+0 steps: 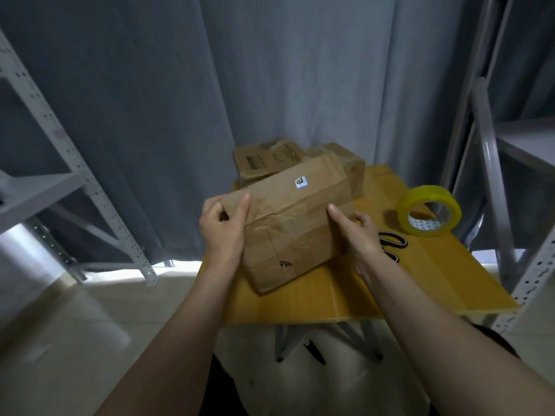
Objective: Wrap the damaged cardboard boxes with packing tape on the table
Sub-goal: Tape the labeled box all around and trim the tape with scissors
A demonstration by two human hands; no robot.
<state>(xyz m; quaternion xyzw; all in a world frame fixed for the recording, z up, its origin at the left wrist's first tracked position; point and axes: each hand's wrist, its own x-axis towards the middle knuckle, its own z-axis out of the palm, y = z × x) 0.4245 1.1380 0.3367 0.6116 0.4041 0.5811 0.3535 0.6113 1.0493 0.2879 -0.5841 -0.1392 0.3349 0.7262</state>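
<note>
A crumpled brown cardboard box [295, 223] with a small blue-and-white sticker sits tilted over the table [426, 280], which is covered by a yellow cardboard sheet. My left hand [223, 226] grips the box's left end, thumb on top. My right hand [357, 232] holds its right side, thumb on the top face and fingers behind. A roll of yellowish clear packing tape [430, 214] stands on the table to the right, apart from both hands. Two more worn boxes [267, 159] [350, 163] rest behind the held one.
Grey metal shelving stands at the left [75, 175] and at the right [492, 175], close to the table's right edge. A grey curtain [270, 70] hangs behind. The table's folding legs [345, 334] show below its front edge.
</note>
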